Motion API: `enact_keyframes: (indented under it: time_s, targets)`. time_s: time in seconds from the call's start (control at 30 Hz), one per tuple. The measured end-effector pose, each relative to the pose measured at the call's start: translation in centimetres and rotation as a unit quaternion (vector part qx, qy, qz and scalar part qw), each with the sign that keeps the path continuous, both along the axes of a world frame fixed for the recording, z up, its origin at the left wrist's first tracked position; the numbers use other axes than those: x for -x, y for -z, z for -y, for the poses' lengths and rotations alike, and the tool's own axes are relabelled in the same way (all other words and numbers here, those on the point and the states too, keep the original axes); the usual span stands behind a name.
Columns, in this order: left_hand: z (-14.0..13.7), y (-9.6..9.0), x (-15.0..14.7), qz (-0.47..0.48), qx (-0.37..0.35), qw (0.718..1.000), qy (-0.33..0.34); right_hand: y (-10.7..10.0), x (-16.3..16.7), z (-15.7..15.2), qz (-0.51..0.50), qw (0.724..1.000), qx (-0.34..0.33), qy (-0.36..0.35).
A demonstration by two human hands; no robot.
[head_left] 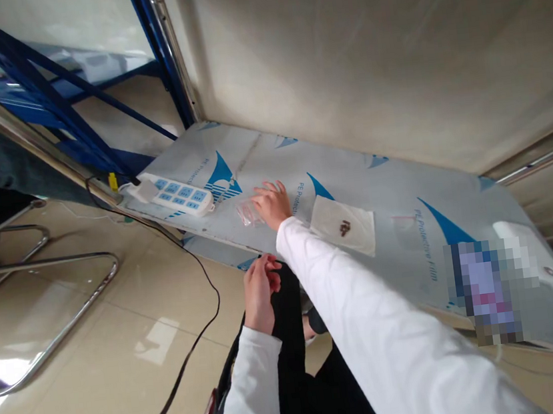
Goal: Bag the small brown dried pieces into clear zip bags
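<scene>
My right hand (pixel 272 205) is over the film-covered metal table, fingers spread and slightly bent. Its thumb side lies against a small clear plastic packet (pixel 248 213) with reddish lines; I cannot make out a grip on it. Below the table's front edge, my left hand (pixel 261 293) hovers above my lap, fingers loosely curled and nothing visible in them. To the right of my right hand, several small dark brown pieces (pixel 344 227) lie in a cluster on a white square sheet (pixel 321 213).
A white power strip (pixel 182 197) with a plug sits at the table's left end. A black cable (pixel 201 263) runs down to the floor. At right are a blurred-out object (pixel 485 289) and a white flat item (pixel 539 255). A metal-framed chair (pixel 107 268) and a blue rack (pixel 90 89) stand left.
</scene>
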State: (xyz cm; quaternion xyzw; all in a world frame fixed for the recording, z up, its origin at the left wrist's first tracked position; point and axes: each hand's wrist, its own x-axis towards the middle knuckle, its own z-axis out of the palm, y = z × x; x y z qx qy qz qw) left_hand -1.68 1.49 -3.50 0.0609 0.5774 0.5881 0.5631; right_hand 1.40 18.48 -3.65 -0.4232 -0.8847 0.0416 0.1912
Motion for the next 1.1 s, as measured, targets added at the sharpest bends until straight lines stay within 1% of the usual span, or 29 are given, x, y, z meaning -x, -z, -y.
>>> enact_keyframes:
  time_s: [0.1, 0.17, 0.23, 0.3, 0.37, 0.47, 0.53, 0.6, 0.67, 0.73, 0.8, 0.87, 0.93, 0.97, 1.03, 1.1]
  targets:
    - [-0.3, -0.6, 0.2, -0.054, -0.046, 0.997, -0.038, -2.0, -2.2, 1.9, -0.105, 0.992, -0.056, 0.047]
    - [-0.6, -1.7, 0.0, -0.071, -0.084, 0.992, -0.061, -3.1, -4.6, 4.4, -0.158, 0.983, -0.074, 0.054]
    - [-1.0, -3.1, -0.3, -0.063, -0.11, 0.99, -0.054, -3.6, -7.1, 7.5, -0.187, 0.978, -0.078, 0.057]
    - [-1.3, -4.3, -1.0, -0.051, -0.13, 0.99, -0.014, -3.6, -9.6, 10.4, -0.198, 0.976, -0.072, 0.063]
    - [-1.4, -5.1, -1.8, -0.045, -0.137, 0.989, 0.038, -3.4, -11.6, 12.8, -0.201, 0.975, -0.06, 0.068]
    - [-1.2, -5.3, -3.3, -0.027, -0.121, 0.987, 0.098, -3.5, -13.9, 15.1, -0.209, 0.975, -0.029, 0.072]
    - [-0.9, -5.1, -4.1, -0.019, -0.114, 0.985, 0.128, -4.1, -15.0, 16.0, -0.247, 0.966, 0.005, 0.078]
    - [-0.6, -4.9, -4.7, -0.036, -0.116, 0.979, 0.167, -4.8, -15.7, 16.8, -0.32, 0.941, 0.058, 0.098]
    - [-0.4, -4.9, -5.1, -0.067, -0.135, 0.967, 0.207, -5.5, -16.0, 17.4, -0.394, 0.903, 0.116, 0.127]
    - [-0.1, -5.0, -5.6, -0.093, -0.167, 0.952, 0.241, -5.8, -16.1, 17.9, -0.439, 0.868, 0.175, 0.152]
    - [0.1, -5.1, -5.9, -0.145, -0.193, 0.933, 0.268, -5.9, -16.2, 18.1, -0.464, 0.837, 0.236, 0.169]
    - [0.3, -5.3, -6.2, -0.225, -0.204, 0.907, 0.291, -5.8, -16.4, 18.2, -0.496, 0.799, 0.29, 0.179]
    - [0.4, -5.5, -6.4, -0.286, -0.214, 0.881, 0.31, -5.9, -16.9, 18.3, -0.525, 0.767, 0.329, 0.169]
    - [0.5, -5.6, -6.4, -0.294, -0.221, 0.873, 0.32, -6.0, -17.2, 18.4, -0.533, 0.756, 0.347, 0.156]
    - [0.6, -5.6, -6.5, -0.281, -0.227, 0.868, 0.341, -6.2, -17.8, 18.5, -0.54, 0.74, 0.379, 0.128]
    - [0.6, -5.5, -6.6, -0.249, -0.225, 0.872, 0.356, -6.4, -18.4, 18.8, -0.547, 0.728, 0.398, 0.111]
